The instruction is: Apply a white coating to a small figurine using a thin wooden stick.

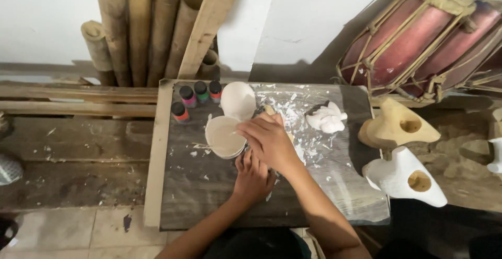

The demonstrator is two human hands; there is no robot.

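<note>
My right hand (269, 139) reaches left across a dark wooden board (209, 196), its fingers bunched at the rim of a small bowl of white paint (222, 136). A tan tip (269, 110) pokes out behind the knuckles; whether the hand holds it is hidden. My left hand (253, 178) lies just below and partly under the right hand, fingers pointing up toward the bowl, and what it holds is covered. A rounded white piece (238, 99) stands right behind the bowl.
Several small paint bottles (201, 91) with coloured bands stand at the board's far left. A white crumpled lump (327, 117) lies among white flakes. A bare wooden mask (397, 125) and a white-painted mask (405, 175) sit at right, under drums (418, 39). Bamboo poles (146, 29) lean on the wall.
</note>
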